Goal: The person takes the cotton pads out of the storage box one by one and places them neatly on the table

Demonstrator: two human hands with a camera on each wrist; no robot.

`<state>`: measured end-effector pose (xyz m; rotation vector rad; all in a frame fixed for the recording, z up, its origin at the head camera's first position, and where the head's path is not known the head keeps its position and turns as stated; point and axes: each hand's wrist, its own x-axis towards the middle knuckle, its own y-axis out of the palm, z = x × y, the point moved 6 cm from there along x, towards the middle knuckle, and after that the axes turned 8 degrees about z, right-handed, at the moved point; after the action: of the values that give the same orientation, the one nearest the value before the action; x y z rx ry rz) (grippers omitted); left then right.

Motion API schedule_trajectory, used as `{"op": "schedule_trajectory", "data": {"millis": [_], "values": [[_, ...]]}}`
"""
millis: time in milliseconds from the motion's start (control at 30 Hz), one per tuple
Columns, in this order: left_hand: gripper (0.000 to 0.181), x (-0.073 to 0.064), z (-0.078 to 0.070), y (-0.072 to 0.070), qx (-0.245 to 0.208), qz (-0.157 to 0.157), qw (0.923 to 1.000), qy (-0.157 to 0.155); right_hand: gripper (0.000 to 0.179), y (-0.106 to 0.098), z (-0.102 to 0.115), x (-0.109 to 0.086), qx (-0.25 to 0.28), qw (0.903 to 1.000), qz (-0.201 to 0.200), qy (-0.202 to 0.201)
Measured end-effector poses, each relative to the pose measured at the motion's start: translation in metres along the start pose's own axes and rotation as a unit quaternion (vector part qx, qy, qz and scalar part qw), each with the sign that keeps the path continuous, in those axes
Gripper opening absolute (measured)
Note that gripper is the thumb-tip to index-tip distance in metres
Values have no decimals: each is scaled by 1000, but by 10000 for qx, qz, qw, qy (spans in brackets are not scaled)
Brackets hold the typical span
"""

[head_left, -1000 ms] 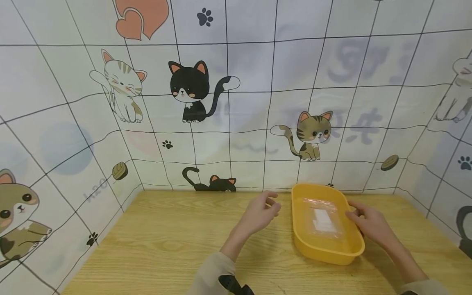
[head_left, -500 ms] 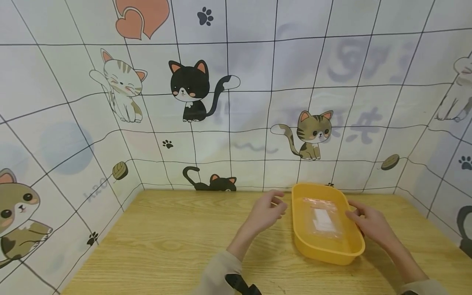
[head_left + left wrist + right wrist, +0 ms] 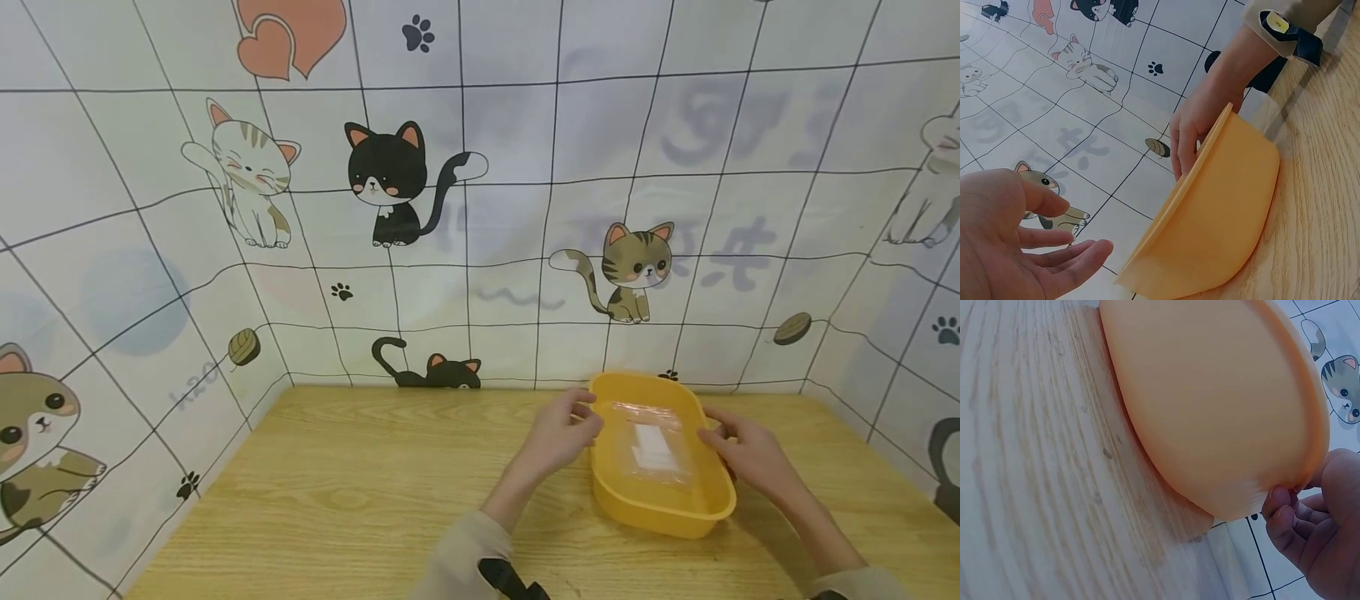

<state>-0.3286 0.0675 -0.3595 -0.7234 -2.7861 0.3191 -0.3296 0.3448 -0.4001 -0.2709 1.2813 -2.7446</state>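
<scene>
A yellow plastic basin (image 3: 656, 518) with rounded corners stands on the wooden table. Inside it lies a flat clear plastic packet (image 3: 651, 448) with a white panel. My right hand (image 3: 750, 450) pinches the basin's right rim; in the right wrist view the thumb and fingertips (image 3: 1282, 503) close on the edge. On the other side, my left hand (image 3: 558, 433) has its fingertips right at the left rim. The left wrist view shows that left hand (image 3: 1029, 244) with loosely bent fingers, a gap between it and the basin wall (image 3: 1210, 219).
The light wooden tabletop (image 3: 322, 492) extends to the left of the basin. A white gridded sheet (image 3: 510, 225) printed with cartoon cats encloses the table at the back and sides. The basin's far end is close to the back sheet.
My left hand has moved right, up to the basin's left rim. The basin has shifted very slightly left, with my right hand still holding its rim.
</scene>
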Motion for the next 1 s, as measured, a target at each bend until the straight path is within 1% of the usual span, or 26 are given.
{"op": "schedule_trajectory", "data": {"millis": [67,200,267,400,500,667,900,1000], "values": [[38,1,-1,3,7,44,10000,25,56,0,0,0,-16,10000,-14,-15],[38,2,0,8,-5,79,10000,-47,55,1,0,0,-26,10000,-28,-29],[37,2,1,10,-107,88,9999,-56,55,1,0,0,-24,10000,-15,-40],[36,4,3,15,-494,84,9987,-63,55,2,-1,0,-40,10000,-14,-36],[35,6,5,20,-564,60,9983,-166,55,2,-1,0,-40,10000,-34,-9],[39,9,4,29,-315,74,9986,-411,55,0,-3,2,-57,10000,-11,-39],[43,17,2,38,-73,121,9986,-514,55,-1,-1,5,-5,10000,36,-12],[42,20,4,43,-46,109,9979,-632,55,-2,-1,6,3,10000,45,-21]]}}
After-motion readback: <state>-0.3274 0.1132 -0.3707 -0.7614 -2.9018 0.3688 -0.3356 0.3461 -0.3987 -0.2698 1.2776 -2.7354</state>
